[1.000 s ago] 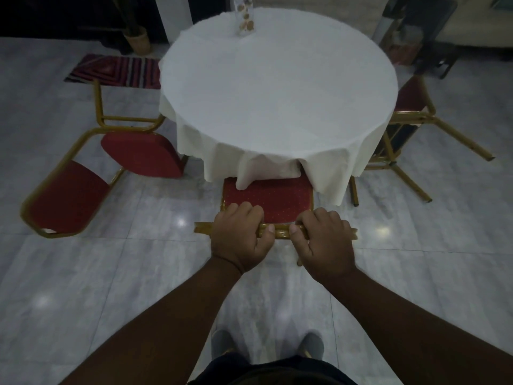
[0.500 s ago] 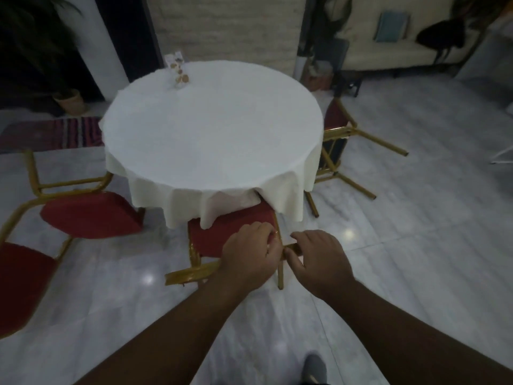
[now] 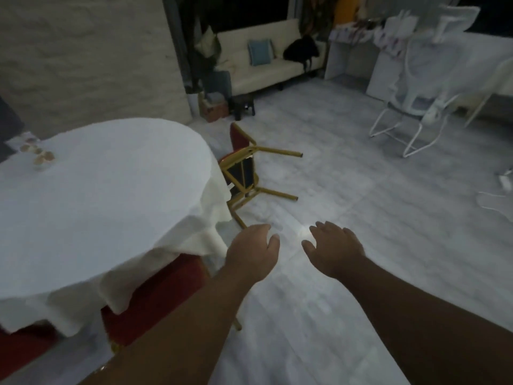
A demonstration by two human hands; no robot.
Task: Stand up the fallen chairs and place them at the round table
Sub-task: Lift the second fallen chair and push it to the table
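The round table [image 3: 111, 195] with its white cloth fills the left of the view. An upright red chair [image 3: 155, 298] with a gold frame is pushed under its near edge, partly hidden by the cloth and my left forearm. A second red chair [image 3: 244, 170] lies fallen on its side just right of the table, its gold legs pointing right. My left hand [image 3: 252, 251] and my right hand [image 3: 333, 248] hover over the bare floor, both open and empty, a short way in front of the fallen chair.
A cream sofa [image 3: 266, 65] with a blue cushion stands at the back wall. White wire-frame chairs [image 3: 416, 87] stand at the right. A small dark stool [image 3: 241, 105] and boxes sit behind the fallen chair. Pale tiled floor stretches to the right.
Both hands have let go of the chair's back at the table. The view has swung right, towards the fallen chair on the table's right side.
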